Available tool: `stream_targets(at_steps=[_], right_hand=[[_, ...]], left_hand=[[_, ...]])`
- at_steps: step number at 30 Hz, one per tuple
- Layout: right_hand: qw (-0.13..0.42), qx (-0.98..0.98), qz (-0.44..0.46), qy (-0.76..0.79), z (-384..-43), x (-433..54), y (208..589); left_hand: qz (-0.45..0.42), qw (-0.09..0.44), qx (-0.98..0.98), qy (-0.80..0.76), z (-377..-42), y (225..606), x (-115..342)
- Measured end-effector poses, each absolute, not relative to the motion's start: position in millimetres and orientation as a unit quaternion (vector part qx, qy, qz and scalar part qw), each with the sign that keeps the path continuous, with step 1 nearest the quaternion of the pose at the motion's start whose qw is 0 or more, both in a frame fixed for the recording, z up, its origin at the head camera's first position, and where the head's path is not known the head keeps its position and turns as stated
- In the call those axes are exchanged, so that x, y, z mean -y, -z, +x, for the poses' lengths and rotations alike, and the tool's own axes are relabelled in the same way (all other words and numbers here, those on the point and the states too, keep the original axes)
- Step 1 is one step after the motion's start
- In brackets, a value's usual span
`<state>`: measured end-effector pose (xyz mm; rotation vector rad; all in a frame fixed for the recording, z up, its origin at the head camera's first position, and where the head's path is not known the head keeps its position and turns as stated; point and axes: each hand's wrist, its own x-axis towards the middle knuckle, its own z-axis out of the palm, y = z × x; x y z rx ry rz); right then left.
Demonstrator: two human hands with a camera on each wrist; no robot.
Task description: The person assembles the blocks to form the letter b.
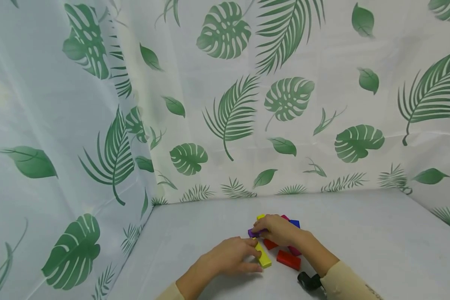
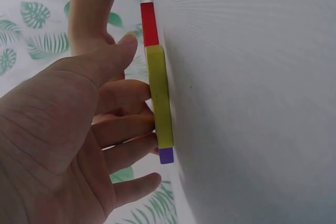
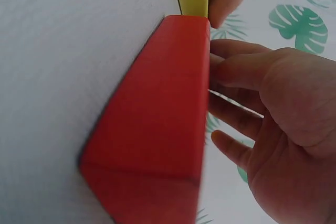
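Pale-sleeved arms reach over the table. My left hand (image 1: 237, 256) lies beside a yellow block (image 1: 263, 256). Its fingers are extended with the tips touching the block's side, and its thumb is apart from it. In the left wrist view the yellow block (image 2: 160, 98) lies flat, with the end of a purple block (image 2: 166, 156) past it. My right hand (image 1: 279, 230) pinches the purple block (image 1: 253, 233) from above; its thumb is partly hidden. Close to the right wrist camera is a red block (image 3: 152, 103), beside the right hand (image 3: 294, 114).
Under and around the right hand lie another red block (image 1: 270, 244), a blue block (image 1: 295, 223), magenta pieces (image 1: 294, 251) and a yellow piece (image 1: 261, 216), partly covered. A red block (image 1: 288, 260) lies nearer. Black gear (image 1: 309, 281) sits at the right wrist. Leaf-print sheets (image 1: 232, 104) border the table.
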<state>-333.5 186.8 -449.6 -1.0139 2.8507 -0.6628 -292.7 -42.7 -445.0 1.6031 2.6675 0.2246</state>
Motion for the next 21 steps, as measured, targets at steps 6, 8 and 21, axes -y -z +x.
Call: stream_targets(at_steps=[6,8,21], right_hand=[[0.025,-0.917,-0.336,0.212,-333.5,-186.3,448.6],[0.03,-0.916,-0.338,0.215,-333.3,-186.0,448.9],[0.049,-0.932,-0.292,0.207,-330.3,-183.0,451.9]], left_hand=[[0.494,0.023,-0.865,-0.081,-295.1,446.9,40.6],[0.488,0.027,-0.869,-0.082,-295.3,447.4,40.2],[0.493,-0.01,-0.867,-0.077,-294.1,446.4,39.6]])
